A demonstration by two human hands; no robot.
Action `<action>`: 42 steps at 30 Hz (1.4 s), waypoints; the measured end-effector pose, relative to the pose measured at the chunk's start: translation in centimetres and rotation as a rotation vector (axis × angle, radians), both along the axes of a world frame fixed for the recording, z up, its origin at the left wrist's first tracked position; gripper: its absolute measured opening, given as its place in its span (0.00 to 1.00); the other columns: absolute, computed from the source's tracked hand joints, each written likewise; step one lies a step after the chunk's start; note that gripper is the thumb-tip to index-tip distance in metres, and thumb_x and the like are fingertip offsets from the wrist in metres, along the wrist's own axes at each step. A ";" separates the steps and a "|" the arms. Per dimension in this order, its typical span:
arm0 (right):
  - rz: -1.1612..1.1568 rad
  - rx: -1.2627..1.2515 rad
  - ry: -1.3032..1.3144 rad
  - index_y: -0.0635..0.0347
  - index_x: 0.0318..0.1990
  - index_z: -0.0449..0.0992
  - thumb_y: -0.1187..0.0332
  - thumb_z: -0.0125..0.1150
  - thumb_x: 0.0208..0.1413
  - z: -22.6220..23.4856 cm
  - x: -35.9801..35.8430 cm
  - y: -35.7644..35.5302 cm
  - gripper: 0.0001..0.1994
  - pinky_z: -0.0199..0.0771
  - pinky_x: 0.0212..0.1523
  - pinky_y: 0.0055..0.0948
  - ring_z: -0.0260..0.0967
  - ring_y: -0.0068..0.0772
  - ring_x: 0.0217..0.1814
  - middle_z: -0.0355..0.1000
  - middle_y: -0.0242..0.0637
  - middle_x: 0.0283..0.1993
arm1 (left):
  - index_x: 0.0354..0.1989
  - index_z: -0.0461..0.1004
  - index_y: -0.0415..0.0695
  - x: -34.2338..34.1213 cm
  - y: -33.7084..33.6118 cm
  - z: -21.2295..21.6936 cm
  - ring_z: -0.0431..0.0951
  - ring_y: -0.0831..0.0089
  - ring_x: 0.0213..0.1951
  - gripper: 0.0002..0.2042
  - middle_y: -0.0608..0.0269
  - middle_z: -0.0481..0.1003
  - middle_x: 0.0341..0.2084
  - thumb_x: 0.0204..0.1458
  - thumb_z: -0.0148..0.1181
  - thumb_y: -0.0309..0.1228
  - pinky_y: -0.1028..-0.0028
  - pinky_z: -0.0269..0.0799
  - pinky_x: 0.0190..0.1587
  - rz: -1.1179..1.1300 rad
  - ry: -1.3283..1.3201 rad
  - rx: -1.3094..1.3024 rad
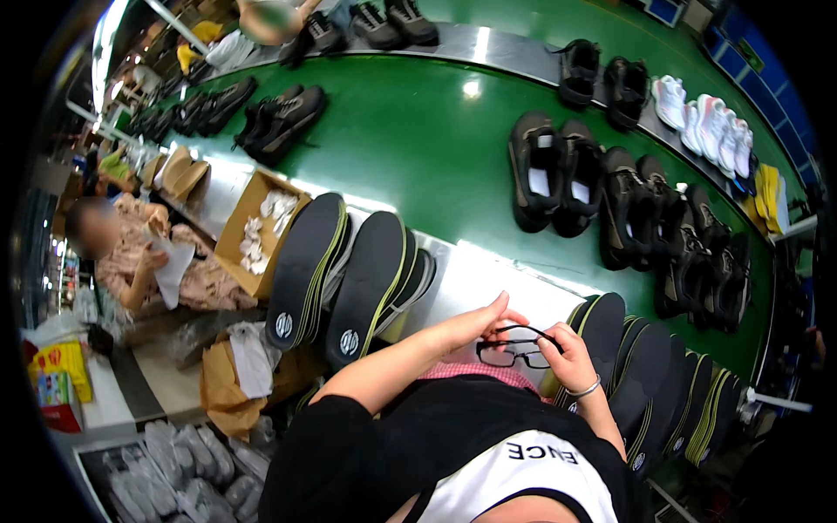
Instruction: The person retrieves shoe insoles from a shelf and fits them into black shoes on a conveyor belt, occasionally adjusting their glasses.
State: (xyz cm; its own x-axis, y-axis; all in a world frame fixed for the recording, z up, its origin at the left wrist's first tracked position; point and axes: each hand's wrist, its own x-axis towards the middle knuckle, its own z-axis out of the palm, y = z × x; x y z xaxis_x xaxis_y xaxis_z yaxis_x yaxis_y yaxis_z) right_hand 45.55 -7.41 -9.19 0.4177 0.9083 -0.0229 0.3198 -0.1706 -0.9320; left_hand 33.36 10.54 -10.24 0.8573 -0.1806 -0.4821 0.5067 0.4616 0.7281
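A pair of black-framed eyeglasses is held in front of my body, lenses low and a temple arm arching above them. My left hand is closed at the left end of the glasses, its thumb sticking up and its fingers partly behind the frame. On the other side, my right hand pinches the frame near its right end. Stacks of black insoles with yellow-green edges stand left of my left forearm. More insole stacks rest beside my right hand.
A green belt ahead carries several dark shoes. White shoes stand at the far right. Left are a cardboard box of crumpled paper and a seated person holding white paper. Grey wrapped items fill a lower-left bin.
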 end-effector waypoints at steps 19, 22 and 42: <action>-0.053 0.911 -0.038 0.61 0.32 0.67 0.59 0.52 0.52 17.0 2.5 2.8 0.13 0.69 0.28 0.27 0.62 0.34 0.30 0.63 0.39 0.31 | 0.37 0.65 0.41 -0.1 1.5 18.6 0.69 0.67 0.40 0.05 0.53 0.67 0.38 0.53 0.47 0.26 0.71 0.65 0.44 0.774 -1.061 0.626; 0.038 0.972 -0.121 0.58 0.36 0.66 0.60 0.50 0.53 19.1 2.6 2.7 0.11 0.71 0.30 0.28 0.62 0.34 0.32 0.63 0.37 0.31 | 0.33 0.65 0.46 0.1 0.7 19.8 0.69 0.61 0.37 0.05 0.50 0.66 0.36 0.52 0.49 0.32 0.61 0.70 0.41 0.868 -1.243 0.618; -0.492 1.212 -0.458 0.55 0.39 0.68 0.59 0.53 0.49 17.3 2.2 -4.2 0.13 0.67 0.36 0.31 0.60 0.33 0.40 0.64 0.39 0.39 | 0.40 0.66 0.44 3.6 1.5 19.6 0.65 0.73 0.33 0.11 0.65 0.65 0.30 0.47 0.54 0.31 0.70 0.67 0.37 0.782 -1.339 0.163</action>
State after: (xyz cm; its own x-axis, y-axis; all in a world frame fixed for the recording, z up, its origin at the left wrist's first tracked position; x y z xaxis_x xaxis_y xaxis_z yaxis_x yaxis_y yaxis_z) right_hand 47.79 -11.61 8.15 0.4537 0.0208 0.8909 0.7780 0.4783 -0.4073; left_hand 36.98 12.02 9.38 0.5148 0.4757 0.7132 -0.8486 0.1649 0.5026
